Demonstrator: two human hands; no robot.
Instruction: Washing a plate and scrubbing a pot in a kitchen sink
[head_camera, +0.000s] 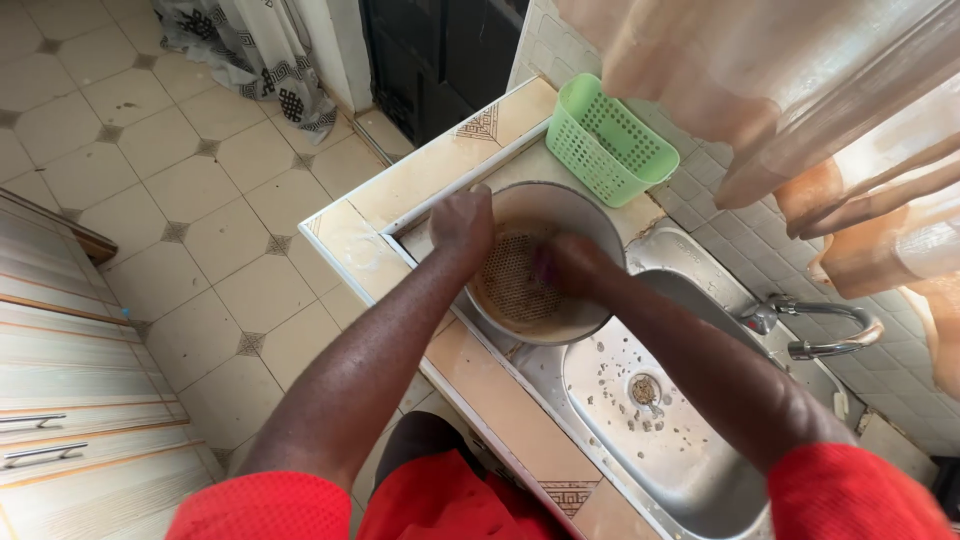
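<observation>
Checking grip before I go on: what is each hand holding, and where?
Left hand grips the pot by its rim, far side. Right hand is inside it; what it holds cannot be told.

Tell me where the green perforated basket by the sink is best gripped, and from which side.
Probably by the top rim of the green basket, coming from above at its long side nearest the pot. It stands with its open mouth up and tilted toward the tiled wall, so that rim is exposed. The left hand on the pot's rim is the closer one; the right hand is inside the pot.
</observation>
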